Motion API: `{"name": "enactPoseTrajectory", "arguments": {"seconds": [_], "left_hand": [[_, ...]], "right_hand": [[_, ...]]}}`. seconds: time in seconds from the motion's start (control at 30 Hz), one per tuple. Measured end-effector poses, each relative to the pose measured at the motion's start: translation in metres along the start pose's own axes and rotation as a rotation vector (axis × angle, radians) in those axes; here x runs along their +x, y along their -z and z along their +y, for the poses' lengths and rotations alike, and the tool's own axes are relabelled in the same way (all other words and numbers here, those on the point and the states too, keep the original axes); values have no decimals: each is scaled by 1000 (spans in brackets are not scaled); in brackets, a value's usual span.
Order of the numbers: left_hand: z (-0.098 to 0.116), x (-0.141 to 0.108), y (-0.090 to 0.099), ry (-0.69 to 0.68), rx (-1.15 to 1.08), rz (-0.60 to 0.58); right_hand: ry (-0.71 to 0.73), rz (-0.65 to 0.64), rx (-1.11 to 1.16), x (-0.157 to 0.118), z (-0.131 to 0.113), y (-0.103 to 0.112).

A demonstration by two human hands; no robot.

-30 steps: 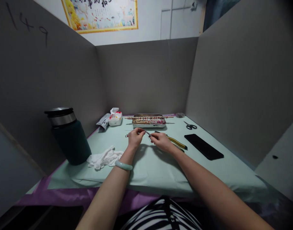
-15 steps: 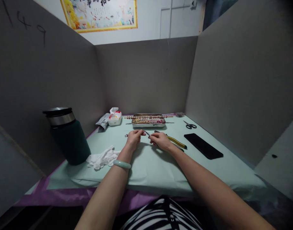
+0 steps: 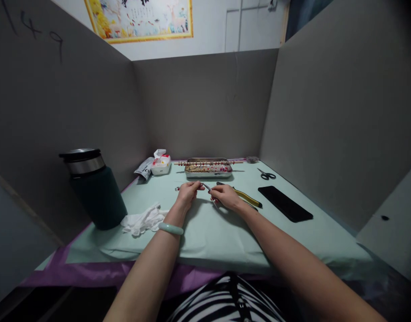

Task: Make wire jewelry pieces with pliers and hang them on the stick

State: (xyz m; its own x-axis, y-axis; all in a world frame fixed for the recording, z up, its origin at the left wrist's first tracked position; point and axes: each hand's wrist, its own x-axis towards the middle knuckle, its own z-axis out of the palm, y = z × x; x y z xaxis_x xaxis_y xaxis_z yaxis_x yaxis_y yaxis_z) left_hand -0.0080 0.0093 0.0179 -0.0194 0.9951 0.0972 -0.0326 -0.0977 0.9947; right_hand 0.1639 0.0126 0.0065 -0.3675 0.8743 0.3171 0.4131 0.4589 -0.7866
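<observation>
My left hand [image 3: 189, 192] is closed in a pinch over the middle of the table, with a pale green bangle [image 3: 171, 228] on its wrist. What its fingertips hold is too small to make out. A small beaded end [image 3: 177, 188] pokes out on the left side of this hand. In my right hand [image 3: 224, 197] are slim silver tweezers [image 3: 207, 186], their tip pointing up and left and meeting the left fingertips. Pliers with yellow-and-black handles [image 3: 247, 197] lie on the table just beyond and right of my right hand, partly hidden by it.
Behind my hands stands a metal tray [image 3: 208, 175] of small beads, with a beaded stick [image 3: 237, 162] across it. Scissors [image 3: 267, 175] and a black phone-like slab [image 3: 285, 204] lie right. Leftward are a tissue pack [image 3: 161, 166], crumpled white cloth [image 3: 145, 221] and a dark green bottle [image 3: 98, 197]. Grey partitions surround the table.
Both hands stay almost in place. The tweezers have turned slightly in my right hand, and their rear end now shows below the fingers.
</observation>
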Motion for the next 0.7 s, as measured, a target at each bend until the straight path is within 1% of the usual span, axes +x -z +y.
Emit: {"name": "enactPoseTrajectory", "arguments": {"seconds": [0.13,0.37,0.57,0.7], "left_hand": [[1,-1,-1,-33,78,35],[6,-4,-3,-45,121,64],[5,-3,-2,-70,155,89],[1,0,-1,-121,171,115]], "right_hand": [[0,-9,-22,-1,-1,0],[5,13,-134,-2,-5,0],[74,55,-246,-4,-10,-3],[119,130,-362,-6,-14,-6]]}}
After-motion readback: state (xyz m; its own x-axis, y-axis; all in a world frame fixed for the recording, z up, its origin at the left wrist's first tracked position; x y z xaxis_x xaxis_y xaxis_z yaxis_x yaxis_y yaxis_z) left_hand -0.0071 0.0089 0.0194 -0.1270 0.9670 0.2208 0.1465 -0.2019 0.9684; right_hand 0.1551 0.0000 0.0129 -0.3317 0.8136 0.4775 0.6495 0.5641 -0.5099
